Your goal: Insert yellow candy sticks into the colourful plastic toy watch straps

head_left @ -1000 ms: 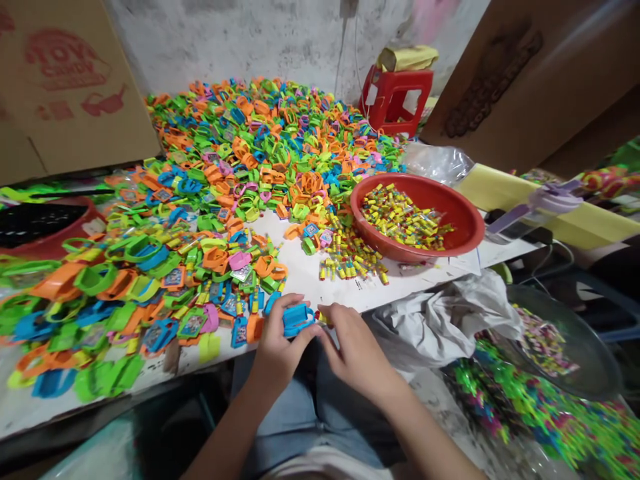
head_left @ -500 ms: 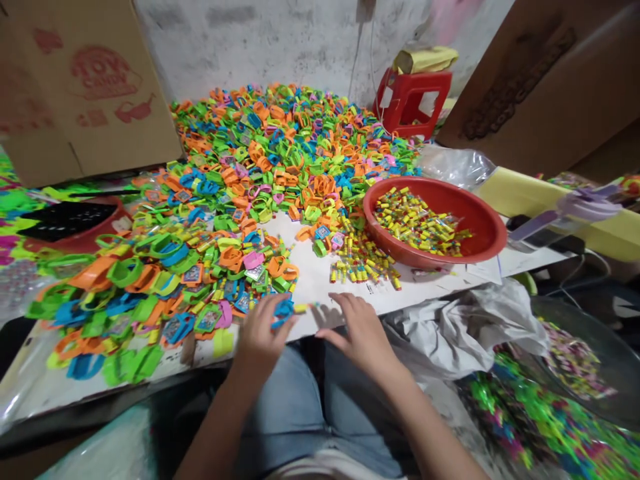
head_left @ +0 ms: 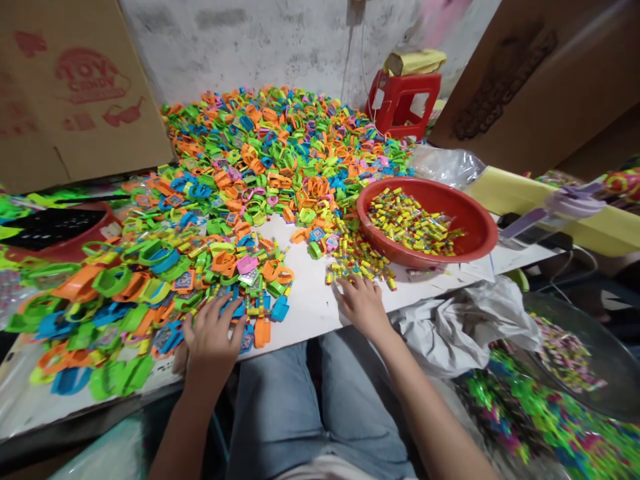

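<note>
My left hand [head_left: 213,337] rests on the near edge of a pile of toy watches [head_left: 160,257], its fingers spread and touching them. Beside its thumb lie an orange toy watch [head_left: 262,332] and a blue one [head_left: 280,308]. My right hand [head_left: 364,305] reaches to the near edge of a heap of small yellow-ended candy tubes [head_left: 357,253]. Its fingers are bent and apart, with the tips at the tubes; nothing shows held in them. More such tubes fill part of a red basin [head_left: 477,248] just beyond.
A big mound of toy watches [head_left: 280,140] spreads back to the wall. Cardboard boxes [head_left: 80,143] [head_left: 505,87] flank the table, and a red stool [head_left: 407,100] stands behind. Crumpled white plastic [head_left: 460,327] hangs at the front right, near a dark basin [head_left: 607,347].
My left hand has let go of a blue toy watch and moved left onto the pile. My right hand has moved forward to the candy tubes. The view has shifted slightly.
</note>
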Motion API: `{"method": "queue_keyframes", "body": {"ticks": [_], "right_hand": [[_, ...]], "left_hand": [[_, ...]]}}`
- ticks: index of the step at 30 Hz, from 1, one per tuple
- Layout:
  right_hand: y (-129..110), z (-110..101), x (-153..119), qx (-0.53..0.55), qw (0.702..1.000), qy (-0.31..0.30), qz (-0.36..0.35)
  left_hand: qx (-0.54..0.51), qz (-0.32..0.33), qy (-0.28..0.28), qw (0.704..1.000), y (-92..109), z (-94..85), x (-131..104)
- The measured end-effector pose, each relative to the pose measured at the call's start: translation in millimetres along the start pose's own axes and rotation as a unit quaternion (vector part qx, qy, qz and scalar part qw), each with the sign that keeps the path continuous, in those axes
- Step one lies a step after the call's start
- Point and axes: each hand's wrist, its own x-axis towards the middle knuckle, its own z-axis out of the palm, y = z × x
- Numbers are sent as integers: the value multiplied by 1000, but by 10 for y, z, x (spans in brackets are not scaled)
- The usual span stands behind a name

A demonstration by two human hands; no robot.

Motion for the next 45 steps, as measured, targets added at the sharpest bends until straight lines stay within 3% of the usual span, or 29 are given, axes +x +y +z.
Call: {"method": "queue_keyframes", "body": {"ticks": [5, 8, 11, 16, 18, 21, 24, 26, 29, 32, 40, 43, 45], "right_hand": [[-88, 36, 42, 6, 1000, 5, -18], [-139, 69, 79, 12, 999, 3, -32], [-206, 102, 119, 11, 999, -3, -51], [-288, 99, 114, 9, 999, -22, -40], [-293, 73, 72, 13, 999, -28, -26], [-271, 31, -21, 22, 999, -39, -12], [-219, 16, -122, 50, 998, -32, -9], [-170, 24, -184, 123, 992, -10, -11], [-94, 47, -257, 284, 958, 46, -12], [-39, 61, -298, 399, 914, 71, 25], [-2, -53, -323, 598, 793, 54, 102], [-19, -200, -343, 583, 806, 59, 87], [-55, -317, -354, 546, 833, 79, 51]], "left_hand": [[4, 56, -1, 998, 96, -38, -125], [4, 102, -30, 994, 177, -74, -189], [-18, 126, -44, 991, 317, -97, -81], [-40, 134, -122, 983, 776, -4, 614], [-44, 131, -176, 975, 1013, 124, 968], [-47, 123, -209, 969, 1324, 398, 1410], [-56, 93, -224, 969, 1501, 681, 1657], [-71, 72, -229, 968, 1538, 822, 1708], [-112, 44, -227, 966, 1515, 928, 1661], [-181, 34, -223, 957, 1467, 922, 1541], [-402, 6, -200, 894, 1340, 641, 1035], [-491, -48, -217, 842, 1273, 418, 746], [-573, -102, -249, 774, 1239, 259, 560]]}}
